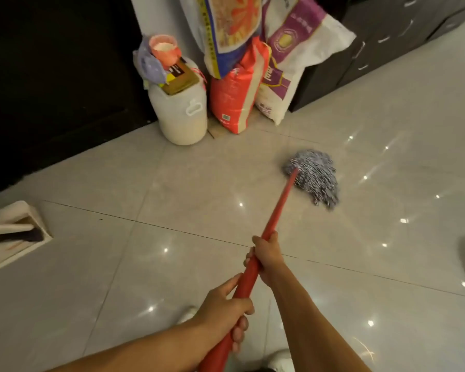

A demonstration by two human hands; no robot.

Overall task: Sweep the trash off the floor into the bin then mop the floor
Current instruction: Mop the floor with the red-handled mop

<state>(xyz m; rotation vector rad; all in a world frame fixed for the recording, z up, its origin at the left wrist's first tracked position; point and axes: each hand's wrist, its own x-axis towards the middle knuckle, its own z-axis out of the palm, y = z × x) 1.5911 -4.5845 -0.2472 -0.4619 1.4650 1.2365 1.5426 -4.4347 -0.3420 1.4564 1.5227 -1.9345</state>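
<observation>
- As the head view shows it, the mopping step seems to be in hand: the mop head [313, 178] lies flat on the floor [172, 189], towards its far edge and right of centre, near the sacks but apart from them.
- The red mop handle [279, 208] runs from the mop head back towards the person.
- The right hand [266, 255] holds the handle further forward, its fingers [249, 261] wrapped closed around the shaft.
- The left hand [226, 304] holds it lower and nearer the body, its fingers [238, 334] likewise curled tight around it.
- A dustpan [14, 234] with a brush in it lies at the left edge of the floor, well apart from the mop. No loose trash shows on the tiles, so sweeping is probably done. No bin is in view.
- The next move probably calls for drawing the mop head back across the tiles with both hands, keeping it short of the sacks.
- At the far edge stand a white jug [180, 114], a red sack [236, 98] touching it, and a white and purple sack [293, 63] leaning beside dark cabinets [360, 63].
- The sacks and a brown label on top of the jug carry printing, but it is too blurred to read; no brand can be made out.
</observation>
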